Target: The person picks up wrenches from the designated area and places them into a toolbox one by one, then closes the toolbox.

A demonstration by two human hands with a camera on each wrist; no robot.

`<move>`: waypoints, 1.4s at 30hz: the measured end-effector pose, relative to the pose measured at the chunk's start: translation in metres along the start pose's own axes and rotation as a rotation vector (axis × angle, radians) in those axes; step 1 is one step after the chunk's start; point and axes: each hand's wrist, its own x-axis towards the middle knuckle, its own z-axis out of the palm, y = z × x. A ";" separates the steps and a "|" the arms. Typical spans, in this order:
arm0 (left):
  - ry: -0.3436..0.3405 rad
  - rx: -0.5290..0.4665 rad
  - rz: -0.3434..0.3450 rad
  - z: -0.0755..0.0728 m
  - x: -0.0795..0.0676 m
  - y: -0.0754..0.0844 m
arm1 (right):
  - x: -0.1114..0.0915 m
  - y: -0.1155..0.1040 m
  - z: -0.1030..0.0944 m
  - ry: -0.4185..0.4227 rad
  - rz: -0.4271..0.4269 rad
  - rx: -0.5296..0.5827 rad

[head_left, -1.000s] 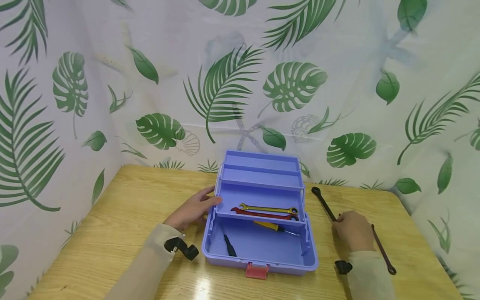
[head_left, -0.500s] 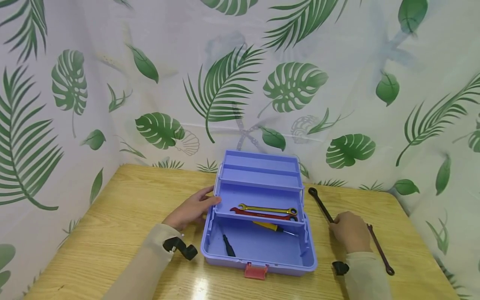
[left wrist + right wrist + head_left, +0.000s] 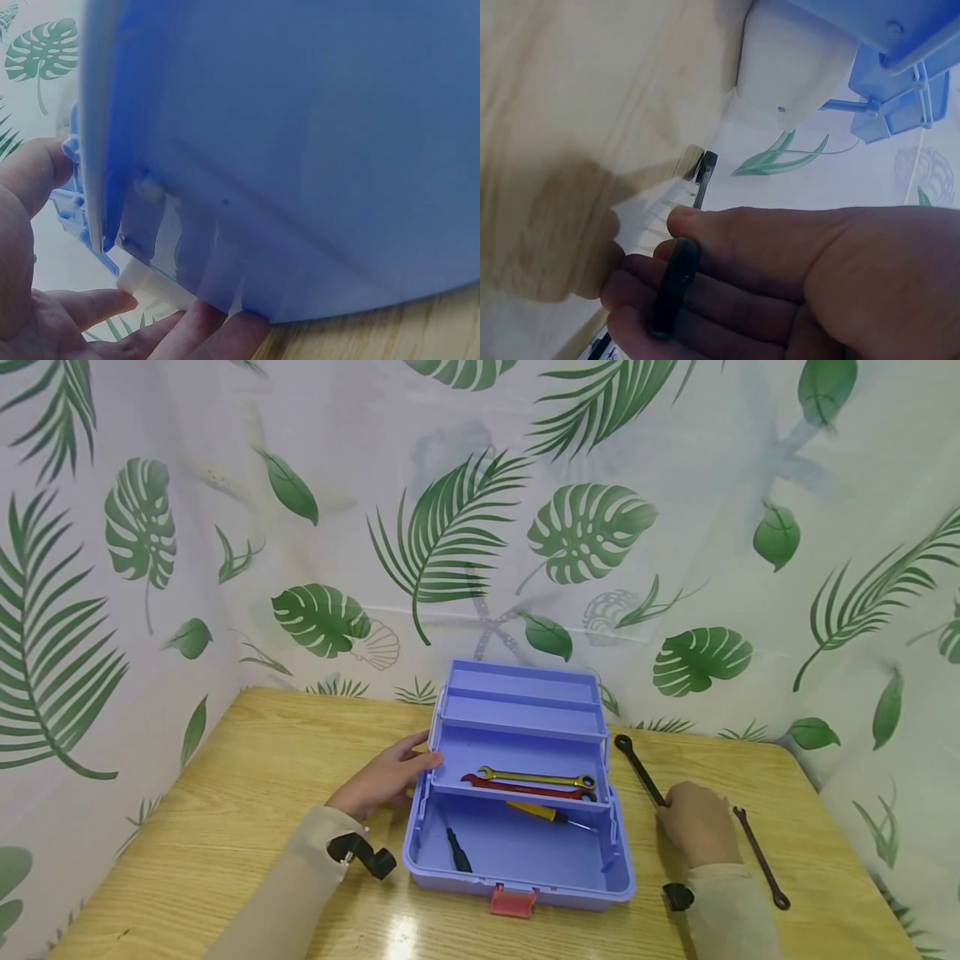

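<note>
In the head view an opened purple toolbox (image 3: 525, 893) stands on the table, its stepped trays raised at the back. My left hand (image 3: 382, 781) holds its left side, thumb at the tray edge; the left wrist view has the fingertips against the outer wall (image 3: 322, 187). To the right, my right hand (image 3: 701, 827) grips a long black wrench (image 3: 637, 764) whose ring end points away from me. In the right wrist view the wrench's near end (image 3: 673, 289) lies across the curled fingers, under the thumb. A smaller dark wrench (image 3: 761, 860) lies right of that hand.
A yellow wrench (image 3: 536, 777) and a red wrench (image 3: 525, 788) lie in the lower tray. In the box bottom are a black-handled screwdriver (image 3: 459, 852) and a yellow-handled screwdriver (image 3: 536, 812). A red latch (image 3: 513, 902) hangs in front. A leaf-printed curtain (image 3: 480, 527) backs the table.
My right hand has shifted slightly left with the black wrench, and more of the smaller dark wrench shows beside it. My left hand and the toolbox stay in place.
</note>
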 end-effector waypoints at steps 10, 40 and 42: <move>-0.005 0.001 0.012 0.000 0.001 -0.002 | 0.001 0.002 -0.007 -0.043 0.028 0.055; 0.006 -0.006 -0.002 0.001 0.000 0.000 | 0.000 -0.010 -0.012 0.309 0.012 0.261; 0.001 -0.006 0.002 0.000 0.000 0.000 | 0.002 -0.014 -0.012 0.364 0.006 0.295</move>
